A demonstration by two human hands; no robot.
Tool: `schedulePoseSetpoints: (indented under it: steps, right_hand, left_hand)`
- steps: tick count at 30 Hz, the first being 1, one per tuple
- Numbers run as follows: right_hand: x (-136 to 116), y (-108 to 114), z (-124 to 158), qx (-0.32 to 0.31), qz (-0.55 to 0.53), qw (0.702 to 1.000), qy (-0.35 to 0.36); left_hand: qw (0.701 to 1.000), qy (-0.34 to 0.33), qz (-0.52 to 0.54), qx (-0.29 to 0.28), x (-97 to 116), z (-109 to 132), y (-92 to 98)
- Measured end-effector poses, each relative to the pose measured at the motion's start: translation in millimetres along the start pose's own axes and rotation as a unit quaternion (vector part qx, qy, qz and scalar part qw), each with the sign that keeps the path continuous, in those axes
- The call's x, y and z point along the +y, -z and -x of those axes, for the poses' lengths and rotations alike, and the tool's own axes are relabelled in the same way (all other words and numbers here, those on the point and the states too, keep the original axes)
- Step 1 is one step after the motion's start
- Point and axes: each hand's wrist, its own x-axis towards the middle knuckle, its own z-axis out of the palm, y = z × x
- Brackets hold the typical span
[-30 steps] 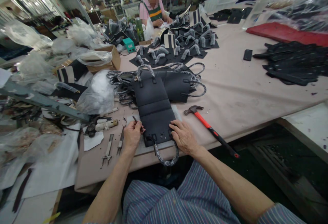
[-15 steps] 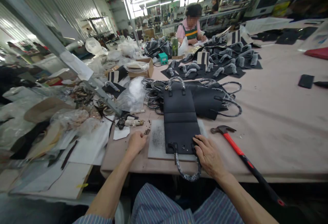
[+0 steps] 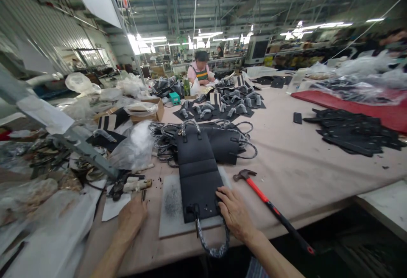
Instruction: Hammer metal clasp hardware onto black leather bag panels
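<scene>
A black leather bag panel (image 3: 199, 176) lies lengthwise on a pale cutting board (image 3: 173, 212) at the table's near edge. Its plastic-wrapped handle (image 3: 213, 246) loops out over the edge. My right hand (image 3: 235, 214) lies flat and open on the panel's near right corner, beside the handle's fixing. My left hand (image 3: 132, 218) rests on the table left of the board, its fingers pointing at small metal tools (image 3: 143, 194). The back of the hand hides those fingers. A red-handled hammer (image 3: 270, 206) lies just right of the panel.
More black panels with wrapped handles (image 3: 225, 142) are piled behind. Pale-handled tools (image 3: 136, 184), plastic bags (image 3: 133, 146) and a slanted metal bar (image 3: 82, 150) crowd the left. Black strips (image 3: 352, 131) and a red sheet (image 3: 384, 112) lie to the right. A person (image 3: 201, 69) works at the far end.
The view has tilted up and turned. My left hand has left the panel's corner and moved left towards the small tools. My right hand stays on the panel.
</scene>
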Motion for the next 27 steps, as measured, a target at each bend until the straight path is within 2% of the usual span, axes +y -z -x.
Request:
schedulePoseSetpoints:
  steps: [3, 6, 9, 13, 15, 18, 21, 24, 25, 27]
  right_hand:
    - [-0.4, -0.2, -0.1, 0.002, -0.003, 1.0, -0.007]
    - [1.0, -1.1, -0.1, 0.006, -0.008, 1.0, -0.006]
    - [1.9, -1.0, -0.1, 0.008, -0.008, 1.0, -0.001]
    - [2.4, -0.4, 0.7, 0.011, -0.007, 1.0, 0.001]
    - [4.0, -2.0, 1.6, 0.014, -0.01, 1.0, 0.007]
    - [9.9, -8.4, 3.5, 0.014, -0.017, 1.0, 0.019]
    - [22.4, -16.1, 6.1, 0.007, -0.024, 0.999, 0.03]
    - [39.1, -19.6, 8.6, 0.009, -0.052, 0.998, 0.027]
    - [43.7, -19.6, 9.4, 0.014, -0.066, 0.997, 0.023]
    - [47.9, -18.8, 11.3, 0.013, -0.089, 0.996, 0.023]
  left_hand:
    - [1.0, -0.007, -0.018, -0.013, 3.9, 5.2, 4.2]
    - [1.0, -0.017, -0.011, 0.011, 24.1, 11.5, 6.9]
    - [0.997, -0.045, 0.047, 0.045, 57.1, 8.3, 10.9]
    - [0.984, -0.069, 0.154, 0.054, 110.5, -13.7, 25.4]
    - [0.982, -0.043, 0.182, 0.032, 135.8, -27.6, 35.8]
    - [0.97, 0.004, 0.239, -0.038, 165.1, -44.3, 49.2]
    - [0.953, 0.033, 0.298, -0.043, 182.2, -49.4, 57.1]
    - [0.93, 0.013, 0.368, -0.013, 190.8, -37.9, 64.3]
    - [0.92, -0.009, 0.391, 0.0, 192.1, -30.2, 67.8]
    - [0.895, -0.098, 0.435, 0.03, 191.8, -9.8, 77.2]
